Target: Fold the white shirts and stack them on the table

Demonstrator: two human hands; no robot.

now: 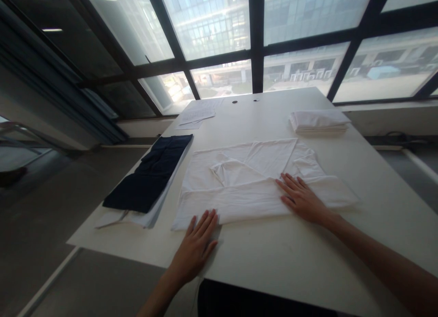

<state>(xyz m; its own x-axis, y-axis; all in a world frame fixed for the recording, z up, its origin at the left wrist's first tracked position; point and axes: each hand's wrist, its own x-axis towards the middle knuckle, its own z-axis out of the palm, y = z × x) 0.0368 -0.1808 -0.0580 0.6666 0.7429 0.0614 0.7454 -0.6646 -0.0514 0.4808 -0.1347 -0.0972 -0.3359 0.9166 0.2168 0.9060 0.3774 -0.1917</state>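
Observation:
A white T-shirt lies spread on the table in front of me, partly folded, with creases and a sleeve folded inward across its middle. My left hand rests at its near edge, fingertips on the cloth, fingers stretched out and thumb apart. Flat on the right part of the shirt lies my right hand, its fingers spread. Neither hand grips anything.
Dark navy folded cloth lies over white cloth at the table's left edge. A folded white stack sits at the back right. Paper sheets lie at the back left of the white table. Windows stand behind.

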